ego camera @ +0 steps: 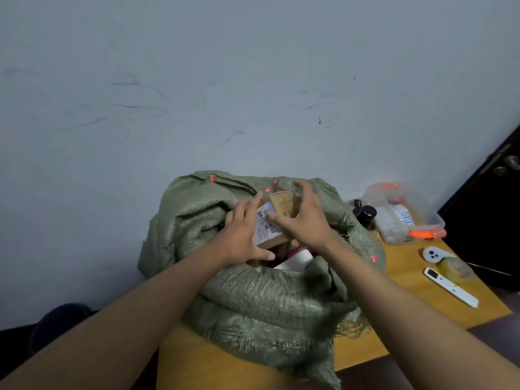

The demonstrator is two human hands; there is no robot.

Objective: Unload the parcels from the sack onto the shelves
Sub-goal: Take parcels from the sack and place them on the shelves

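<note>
At the mouth of the sack (253,291), the cardboard parcel (277,220) lies between both hands, its long axis pointing away, the left hand (242,235) open against it and the right hand (305,218) curled around it.

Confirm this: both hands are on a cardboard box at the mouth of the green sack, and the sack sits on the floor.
Not quite. The head view shows the left hand and right hand on the cardboard box at the mouth of the green sack, but the sack sits on a yellow table, not the floor.
</note>
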